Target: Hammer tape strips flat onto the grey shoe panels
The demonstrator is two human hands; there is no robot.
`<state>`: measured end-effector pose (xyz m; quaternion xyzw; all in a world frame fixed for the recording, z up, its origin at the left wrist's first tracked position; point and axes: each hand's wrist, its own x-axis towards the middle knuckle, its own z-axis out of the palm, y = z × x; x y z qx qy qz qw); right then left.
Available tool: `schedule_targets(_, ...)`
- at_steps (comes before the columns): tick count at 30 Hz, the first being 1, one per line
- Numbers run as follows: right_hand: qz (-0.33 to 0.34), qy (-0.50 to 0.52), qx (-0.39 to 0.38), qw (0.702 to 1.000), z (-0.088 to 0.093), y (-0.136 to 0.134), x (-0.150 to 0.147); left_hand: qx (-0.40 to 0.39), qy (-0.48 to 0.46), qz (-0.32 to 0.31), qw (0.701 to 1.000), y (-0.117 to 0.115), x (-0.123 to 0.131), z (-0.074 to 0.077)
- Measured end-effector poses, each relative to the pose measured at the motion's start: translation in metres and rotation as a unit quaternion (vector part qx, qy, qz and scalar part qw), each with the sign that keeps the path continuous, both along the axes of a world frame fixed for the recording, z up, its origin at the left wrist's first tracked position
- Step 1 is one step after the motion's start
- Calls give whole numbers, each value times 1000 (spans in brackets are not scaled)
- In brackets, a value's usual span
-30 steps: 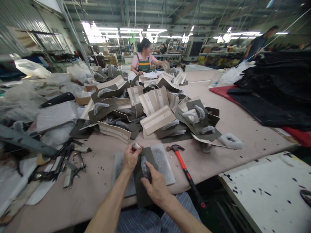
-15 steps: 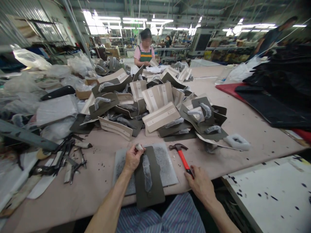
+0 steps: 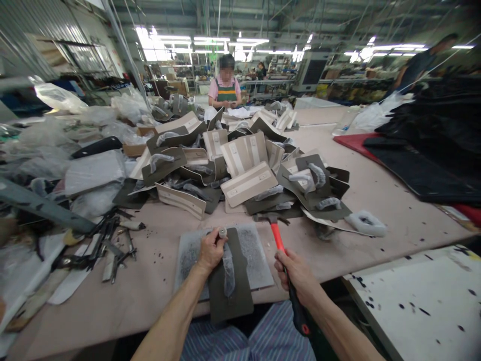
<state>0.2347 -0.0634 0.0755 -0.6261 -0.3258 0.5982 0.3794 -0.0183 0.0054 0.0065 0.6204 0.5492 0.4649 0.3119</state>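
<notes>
My left hand [image 3: 211, 250] is closed around a short punch [image 3: 223, 232] with a round, pale top, standing near the far end of a dark olive panel [image 3: 240, 281]. A handle wrapped in clear plastic [image 3: 228, 271] runs along the panel's middle. Under the panel lies a worn, pitted pad [image 3: 259, 255], and the panel's near end sticks out past the table edge. My right hand [image 3: 296, 278] grips a claw hammer [image 3: 277, 235] by its red and black handle, its head beyond the pad's far right corner. The punch's lower end is hidden.
A big heap of olive and beige panels [image 3: 244, 150] covers the table's middle. Loose metal tools [image 3: 112, 245] lie at left beside plastic bags [image 3: 97, 113]. Black sheets [image 3: 432, 145] are stacked at right, above a white board [image 3: 421, 296]. A co-worker [image 3: 225, 85] sits across the table.
My right hand has closed on the hammer, whose handle now extends back toward me. Its head has shifted slightly left. The punch in my left hand now stands more upright.
</notes>
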Motion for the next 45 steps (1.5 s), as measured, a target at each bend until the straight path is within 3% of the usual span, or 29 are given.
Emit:
schedule_targets(2, 32, -131, 133, 982, 15, 1, -17, -3, 5, -4, 1000, -1, 1, 1)
schedule_targets(3, 55, -211, 201, 955, 21, 3, -23, -2, 6, -4, 1000, -1, 1, 1)
schedule_targets(5, 120, -366, 299, 873, 31, 9, -31, 3, 9, -5, 1000, 0, 1, 1)
schedule_targets(7, 204, -474, 326, 792, 43, 16, -32, 8, 10, 1, 1000, 0, 1, 0)
schedule_targets(9, 262, -519, 324, 746, 63, 23, -29, 10, 9, 5, 1000, 1, 0, -1)
schedule_targets(11, 231, -519, 364, 738, 87, 26, -27, 10, 10, 4, 1000, 1, 0, -2)
schedule_targets(13, 118, -488, 429, 750, 106, 25, -29, 7, 7, 0, 1000, 0, 0, -2)
schedule_targets(15, 9, -458, 472, 754, 108, 21, -34, 2, 2, 2, 1000, 0, 0, -2)
schedule_targets(17, 26, -469, 466, 750, 93, 16, -39, -1, -7, 6, 1000, 1, 0, -3)
schedule_targets(20, 221, -530, 360, 735, 56, 12, -38, 2, -16, 1, 1000, 1, -1, -4)
schedule_targets(22, 291, -555, 276, 729, 37, 14, -28, 4, -24, -6, 1000, 1, -1, -3)
schedule_targets(28, 272, -530, 141, 791, -20, 17, 27, 5, -28, 1, 1000, 1, -1, -1)
schedule_targets(30, 249, -551, 103, 790, -41, 15, 38, 13, -36, -1, 999, 0, -1, -2)
schedule_targets(32, 215, -591, 110, 770, -51, 13, 34, 15, -44, 1, 999, 0, -1, -2)
schedule_targets(35, 188, -601, 239, 739, -40, 10, -1, 4, -56, 17, 998, 0, -1, -1)
schedule_targets(37, 255, -542, 350, 720, -22, 9, -37, -17, -77, 31, 996, 1, 0, 1)
schedule_targets(39, 367, -478, 413, 683, -6, 8, -73, -50, -131, 56, 988, 4, 2, 3)
schedule_targets(42, 459, -480, 412, 624, 5, 6, -111, -83, -252, 117, 957, 11, -2, 5)
schedule_targets(45, 416, -552, 363, 625, 10, 7, -123, -70, -331, 187, 922, 14, -17, 15)
